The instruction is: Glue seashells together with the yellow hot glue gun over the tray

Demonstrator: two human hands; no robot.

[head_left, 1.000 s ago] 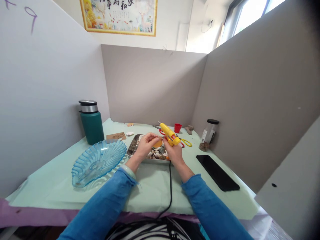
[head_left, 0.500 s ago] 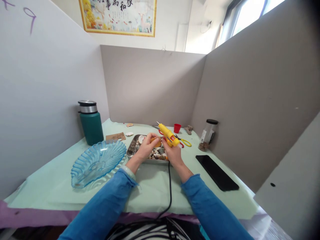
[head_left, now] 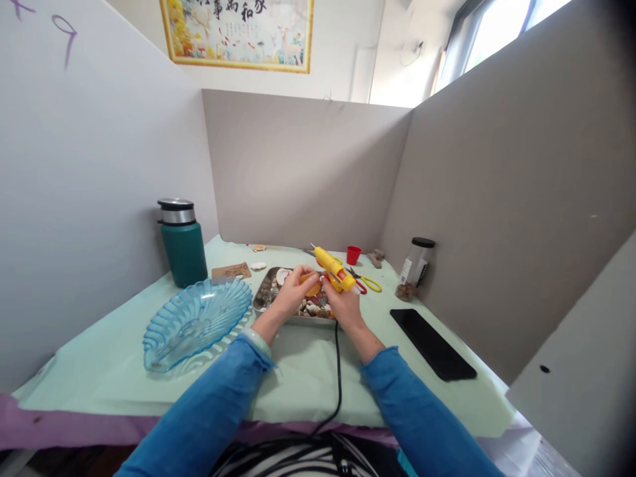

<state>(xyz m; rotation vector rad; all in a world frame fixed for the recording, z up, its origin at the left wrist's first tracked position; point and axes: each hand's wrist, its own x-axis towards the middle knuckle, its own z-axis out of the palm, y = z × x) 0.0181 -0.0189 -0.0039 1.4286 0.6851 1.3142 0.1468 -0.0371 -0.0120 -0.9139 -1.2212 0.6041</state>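
Over the metal tray (head_left: 257,306), which is filled with small shells and pebbles, both hands are close together. My left hand (head_left: 292,291) is closed, pinching a flat orange piece (head_left: 311,286) that looks like a shell; its exact kind is hard to make out. My right hand (head_left: 346,307) is wrapped round a yellow hot glue gun (head_left: 334,267), whose metal nozzle points up and to the left, away from the orange piece. A black cord (head_left: 338,371) runs from below my right hand down to the table's front edge.
On the left stand a blue shell-shaped dish (head_left: 199,324) and a green bottle (head_left: 183,255). Behind the tray lie a brown card (head_left: 231,271), a white shell (head_left: 258,266), a red cup (head_left: 353,255) and yellow-handled scissors (head_left: 370,283). A jar (head_left: 413,270) and a black phone (head_left: 432,344) are right.
The orange piece has turned slightly between my fingers and shows more of its face. Both hands stay almost in place, and the glue gun is still in my right hand.
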